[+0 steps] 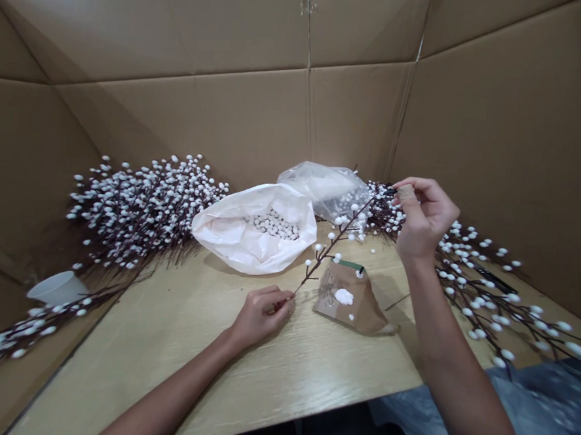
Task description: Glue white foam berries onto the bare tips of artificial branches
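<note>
Nearest me, my forearms (458,379) reach over the bench's front edge (303,402); my left hand (262,317) closes around an artificial pussy-willow stem (335,246) at its lower end, my right hand (423,219) pinches its tip, holding it straight above mid-bench.

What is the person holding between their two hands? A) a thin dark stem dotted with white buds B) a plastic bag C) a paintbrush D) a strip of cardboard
A. The left hand grips the lower end of the thin dark stem, and the right hand pinches its upper end.
</note>
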`<action>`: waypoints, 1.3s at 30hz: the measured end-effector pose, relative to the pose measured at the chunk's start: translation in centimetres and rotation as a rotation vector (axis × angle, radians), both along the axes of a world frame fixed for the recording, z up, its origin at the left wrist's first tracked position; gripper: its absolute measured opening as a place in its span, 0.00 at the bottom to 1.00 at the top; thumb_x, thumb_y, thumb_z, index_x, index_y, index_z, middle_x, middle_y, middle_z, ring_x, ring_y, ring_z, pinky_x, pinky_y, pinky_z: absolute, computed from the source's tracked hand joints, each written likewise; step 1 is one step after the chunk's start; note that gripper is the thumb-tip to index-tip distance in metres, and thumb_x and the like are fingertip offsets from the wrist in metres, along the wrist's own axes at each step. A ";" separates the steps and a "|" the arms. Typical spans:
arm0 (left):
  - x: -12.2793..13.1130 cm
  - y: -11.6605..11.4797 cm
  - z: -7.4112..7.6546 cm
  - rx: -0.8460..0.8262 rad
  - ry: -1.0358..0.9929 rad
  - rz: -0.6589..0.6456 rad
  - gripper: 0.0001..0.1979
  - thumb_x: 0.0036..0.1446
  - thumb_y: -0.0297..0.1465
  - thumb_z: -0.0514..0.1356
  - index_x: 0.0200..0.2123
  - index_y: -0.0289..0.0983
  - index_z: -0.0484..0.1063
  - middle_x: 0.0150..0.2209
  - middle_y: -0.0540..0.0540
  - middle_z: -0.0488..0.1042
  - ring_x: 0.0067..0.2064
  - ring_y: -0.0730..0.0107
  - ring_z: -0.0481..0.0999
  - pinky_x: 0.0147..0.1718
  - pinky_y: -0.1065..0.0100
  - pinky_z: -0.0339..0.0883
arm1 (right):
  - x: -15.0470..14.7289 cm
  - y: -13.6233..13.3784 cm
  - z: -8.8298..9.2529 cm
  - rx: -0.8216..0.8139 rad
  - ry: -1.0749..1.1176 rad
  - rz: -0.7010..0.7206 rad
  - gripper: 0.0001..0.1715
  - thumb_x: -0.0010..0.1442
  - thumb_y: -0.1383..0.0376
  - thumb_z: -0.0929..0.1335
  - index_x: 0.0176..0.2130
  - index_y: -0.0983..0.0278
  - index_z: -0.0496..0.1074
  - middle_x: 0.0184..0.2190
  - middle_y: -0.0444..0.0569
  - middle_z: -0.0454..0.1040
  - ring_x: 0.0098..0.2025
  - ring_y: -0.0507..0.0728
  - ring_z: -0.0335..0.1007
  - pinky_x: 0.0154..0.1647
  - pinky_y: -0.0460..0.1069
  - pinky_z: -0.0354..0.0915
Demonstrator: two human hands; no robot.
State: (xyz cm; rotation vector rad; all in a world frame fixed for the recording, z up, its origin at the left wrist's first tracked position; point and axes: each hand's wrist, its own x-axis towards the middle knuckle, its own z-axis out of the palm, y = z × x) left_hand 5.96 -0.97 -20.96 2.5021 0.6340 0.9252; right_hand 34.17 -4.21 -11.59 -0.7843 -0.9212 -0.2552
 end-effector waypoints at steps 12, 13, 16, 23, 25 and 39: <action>-0.1 0.1 -0.1 0.006 0.022 0.001 0.11 0.57 0.26 0.56 0.34 0.31 0.79 0.25 0.44 0.75 0.25 0.74 0.72 0.24 0.76 0.63 | 0.0 0.4 0.0 0.043 0.059 0.064 0.07 0.55 0.62 0.70 0.29 0.64 0.74 0.23 0.42 0.68 0.23 0.48 0.61 0.24 0.45 0.58; -0.1 0.1 -0.2 0.000 0.021 0.002 0.11 0.57 0.26 0.56 0.35 0.31 0.79 0.25 0.44 0.75 0.25 0.74 0.73 0.25 0.76 0.64 | -0.1 0.4 0.1 0.031 0.064 0.059 0.07 0.55 0.62 0.70 0.29 0.64 0.74 0.23 0.42 0.69 0.24 0.48 0.62 0.24 0.45 0.59; -0.2 0.2 -0.3 -0.017 0.013 0.022 0.10 0.57 0.27 0.56 0.35 0.32 0.78 0.27 0.44 0.76 0.27 0.73 0.75 0.27 0.75 0.66 | -0.4 0.3 0.1 -0.005 0.075 0.043 0.08 0.55 0.61 0.70 0.32 0.64 0.75 0.25 0.44 0.71 0.26 0.49 0.65 0.26 0.46 0.62; 0.0 -0.2 0.2 -0.032 -0.017 0.072 0.09 0.55 0.26 0.56 0.31 0.34 0.77 0.26 0.45 0.77 0.27 0.71 0.76 0.28 0.74 0.67 | -0.9 0.6 -0.3 -0.048 0.076 0.067 0.09 0.53 0.61 0.71 0.35 0.63 0.76 0.30 0.46 0.76 0.30 0.52 0.71 0.32 0.49 0.69; 0.0 -0.2 0.2 -0.041 -0.034 0.077 0.09 0.55 0.26 0.56 0.32 0.34 0.77 0.26 0.46 0.77 0.27 0.71 0.75 0.28 0.74 0.67 | -0.9 0.9 -0.6 -0.077 0.090 0.073 0.10 0.52 0.61 0.72 0.34 0.63 0.76 0.31 0.46 0.76 0.30 0.52 0.72 0.32 0.49 0.70; -0.2 -0.2 -0.2 -0.062 -0.106 0.097 0.10 0.56 0.27 0.56 0.31 0.33 0.78 0.29 0.44 0.80 0.28 0.71 0.77 0.28 0.73 0.70 | -4.4 -5.5 -6.4 -0.540 0.135 0.170 0.12 0.52 0.59 0.71 0.32 0.65 0.76 0.31 0.51 0.78 0.30 0.56 0.74 0.34 0.52 0.73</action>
